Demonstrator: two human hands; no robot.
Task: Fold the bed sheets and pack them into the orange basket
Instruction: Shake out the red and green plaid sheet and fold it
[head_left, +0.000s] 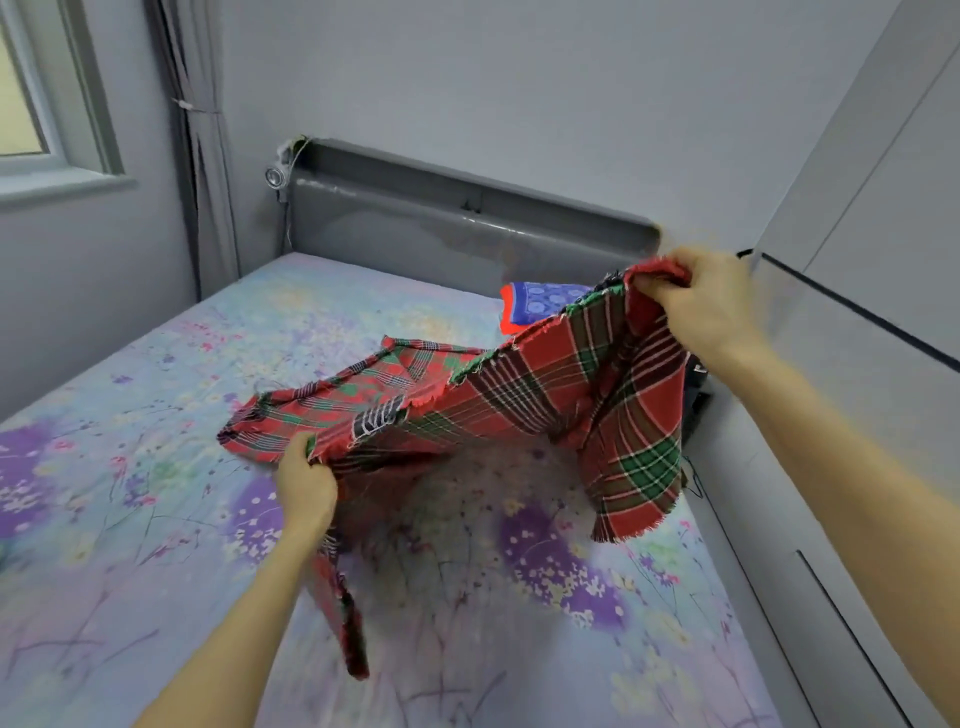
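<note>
A red, green and white plaid sheet (519, 384) with frayed edges hangs stretched between my two hands above the bed. My left hand (304, 480) grips its lower left edge, with a strip of the cloth dangling below my forearm. My right hand (711, 301) pinches its upper right corner, held higher near the headboard's right end. The far left part of the sheet lies on the mattress. A blue patterned cloth with an orange border (540, 301) lies behind the plaid sheet. No orange basket is in view.
The bed is covered by a pale blue floral sheet (156, 467). A grey headboard (467, 218) stands at the back. Grey wardrobe doors (857, 364) run along the right side. A window and a tied curtain (202, 156) are at the left.
</note>
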